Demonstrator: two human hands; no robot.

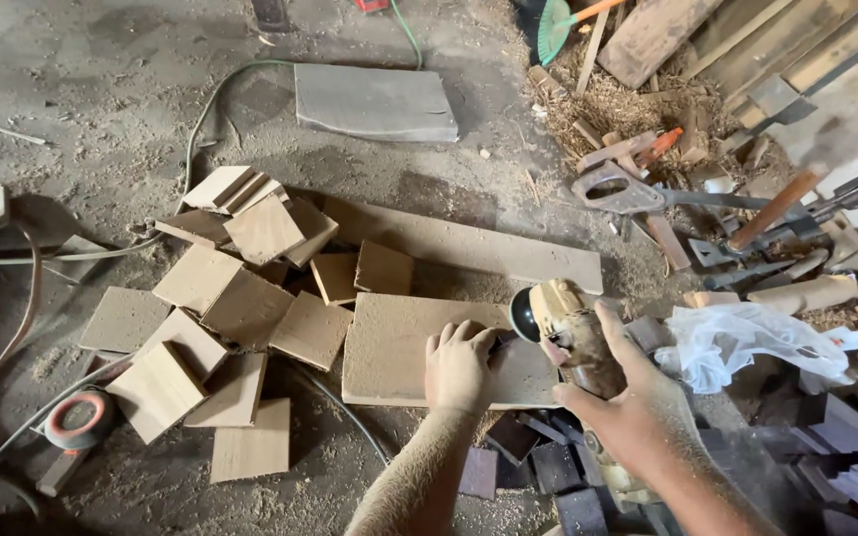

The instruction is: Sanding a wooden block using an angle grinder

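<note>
Sawdust is coating both hands: the left hand [459,365] is pressing flat on a wooden board [399,347] lying on the floor [101,89], while the right hand [628,412] is gripping an angle grinder [568,333] at the board's right edge, beside scattered square wood pieces [240,308].

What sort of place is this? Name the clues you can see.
Probably a rough woodworking shop: cut wooden squares piled on a sawdust-covered floor, a handsaw among offcuts, and a power grinder held in the right hand.
</note>
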